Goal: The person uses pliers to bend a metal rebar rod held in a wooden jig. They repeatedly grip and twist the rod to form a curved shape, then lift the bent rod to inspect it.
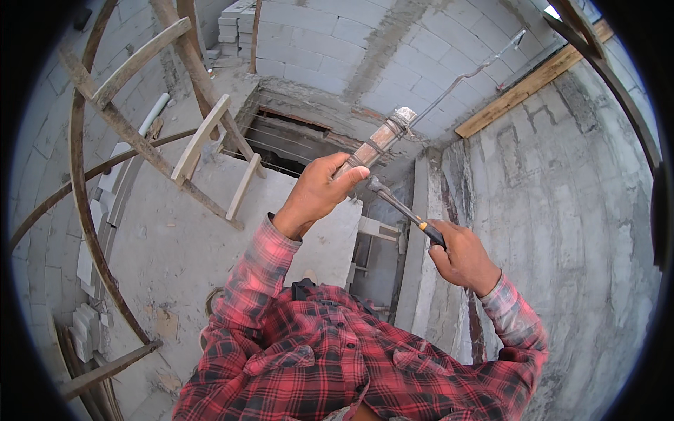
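Note:
My left hand is closed around the lower end of a short wooden piece, bound with several turns of wire. The piece tilts up and to the right in front of my chest. A thin grey rod or wire runs from its top toward the upper right; whether it is joined to the wood I cannot make out. In my right hand is a hammer with a metal shaft and a black grip with a yellow band. Its head is close to my left thumb and the wood's lower end.
A wooden ladder leans at the left, beside a curved dark strip. Ahead, an opening in the floor is crossed by thin bars. Grey block walls surround me, and a plank lies along the right wall.

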Demonstrator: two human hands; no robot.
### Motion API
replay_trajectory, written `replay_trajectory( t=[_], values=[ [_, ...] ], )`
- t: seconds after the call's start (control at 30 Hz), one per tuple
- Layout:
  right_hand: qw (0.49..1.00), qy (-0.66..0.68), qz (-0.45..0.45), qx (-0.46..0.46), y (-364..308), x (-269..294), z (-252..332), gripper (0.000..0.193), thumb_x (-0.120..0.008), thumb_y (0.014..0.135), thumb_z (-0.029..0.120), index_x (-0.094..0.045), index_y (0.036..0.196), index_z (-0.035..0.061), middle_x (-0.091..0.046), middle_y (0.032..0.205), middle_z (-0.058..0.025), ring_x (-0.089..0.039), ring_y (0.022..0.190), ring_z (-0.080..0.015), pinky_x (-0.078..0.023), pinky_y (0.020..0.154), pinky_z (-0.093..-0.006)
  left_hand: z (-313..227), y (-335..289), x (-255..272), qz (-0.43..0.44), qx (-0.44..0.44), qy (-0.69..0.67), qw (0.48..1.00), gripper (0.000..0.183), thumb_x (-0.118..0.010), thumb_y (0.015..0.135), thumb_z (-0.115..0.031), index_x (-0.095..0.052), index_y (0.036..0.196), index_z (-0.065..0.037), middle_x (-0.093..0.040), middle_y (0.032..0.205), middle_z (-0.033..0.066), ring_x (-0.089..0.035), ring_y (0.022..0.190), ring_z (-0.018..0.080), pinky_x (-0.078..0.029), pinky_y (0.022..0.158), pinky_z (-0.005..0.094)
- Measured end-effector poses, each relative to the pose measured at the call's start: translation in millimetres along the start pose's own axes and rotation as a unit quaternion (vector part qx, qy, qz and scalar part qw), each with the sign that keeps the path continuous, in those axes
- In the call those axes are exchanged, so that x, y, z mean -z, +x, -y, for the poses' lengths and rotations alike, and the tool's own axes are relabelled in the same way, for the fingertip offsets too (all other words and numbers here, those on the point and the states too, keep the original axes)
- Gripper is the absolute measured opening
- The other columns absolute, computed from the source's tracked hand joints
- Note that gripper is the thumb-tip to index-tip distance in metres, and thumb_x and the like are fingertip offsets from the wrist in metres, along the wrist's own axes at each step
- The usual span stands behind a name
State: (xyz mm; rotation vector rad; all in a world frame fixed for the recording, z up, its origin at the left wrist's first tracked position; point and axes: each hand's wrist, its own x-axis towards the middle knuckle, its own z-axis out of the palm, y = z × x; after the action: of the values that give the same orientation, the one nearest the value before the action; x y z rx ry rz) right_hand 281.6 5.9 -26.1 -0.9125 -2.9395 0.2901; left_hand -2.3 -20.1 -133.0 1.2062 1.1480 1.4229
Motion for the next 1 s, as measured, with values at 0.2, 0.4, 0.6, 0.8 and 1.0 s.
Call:
replay_trajectory(
  t=[0.2,0.4,0.6,0.8,1.0],
  values=[
    [0.639,0.654,0.33,-0.234,1,-20,-14,0.041,-0.073,0.086,0.015,-0.057,0.117,-0.0048,-0.062,0.076,-0.0057,-0.06,0.055,-0.0115,-0.051,0.055,-0.0269,-16,-6,9,0.021,0.04,-0.073,0.996,0.025,-0.063,0.1,-0.027,-0.062,0.091,-0.004,-0.047,0.071,-0.0059,-0.039,0.06,0.003,-0.033,0.051,0.0224],
    [0.947,0.309,0.062,-0.052,6,-17,0,0.055,-0.068,0.077,0.007,-0.05,0.129,-0.0004,-0.06,0.108,-0.0097,-0.064,0.099,-0.0208,-0.052,0.075,-0.032,-12,-4,8,-0.024,0.027,-0.039,0.999,0.03,-0.063,0.1,-0.03,-0.06,0.087,-0.003,-0.046,0.068,-0.0058,-0.04,0.06,0.0039,-0.034,0.052,0.0243],
    [0.996,0.037,-0.083,-0.009,-4,-33,-11,0.044,-0.058,0.082,0.01,-0.054,0.124,-0.003,-0.06,0.092,-0.016,-0.061,0.078,-0.0343,-0.048,0.069,-0.0441,-9,-5,1,-0.024,0.029,-0.011,0.999,0.022,-0.063,0.1,-0.026,-0.063,0.095,-0.004,-0.046,0.072,-0.0068,-0.039,0.061,0.0019,-0.032,0.051,0.0209],
    [0.508,0.77,0.33,-0.2,-18,-57,-20,0.032,-0.063,0.089,0.015,-0.056,0.116,-0.0024,-0.058,0.077,-0.0099,-0.06,0.061,-0.0206,-0.05,0.059,-0.0365,-18,-6,-7,0.024,0.057,-0.095,0.994,0.022,-0.063,0.1,-0.025,-0.062,0.095,-0.004,-0.045,0.071,-0.0068,-0.038,0.059,0.0019,-0.031,0.051,0.0207],
    [0.802,0.532,0.167,-0.213,-4,-35,8,0.044,-0.067,0.086,0.01,-0.053,0.126,-0.0003,-0.057,0.083,-0.007,-0.061,0.061,-0.0175,-0.051,0.058,-0.0338,-14,-5,4,-0.015,0.045,-0.026,0.999,0.023,-0.062,0.101,-0.027,-0.061,0.095,-0.005,-0.043,0.07,-0.0073,-0.037,0.06,0.0012,-0.03,0.051,0.0199]
  ],
)
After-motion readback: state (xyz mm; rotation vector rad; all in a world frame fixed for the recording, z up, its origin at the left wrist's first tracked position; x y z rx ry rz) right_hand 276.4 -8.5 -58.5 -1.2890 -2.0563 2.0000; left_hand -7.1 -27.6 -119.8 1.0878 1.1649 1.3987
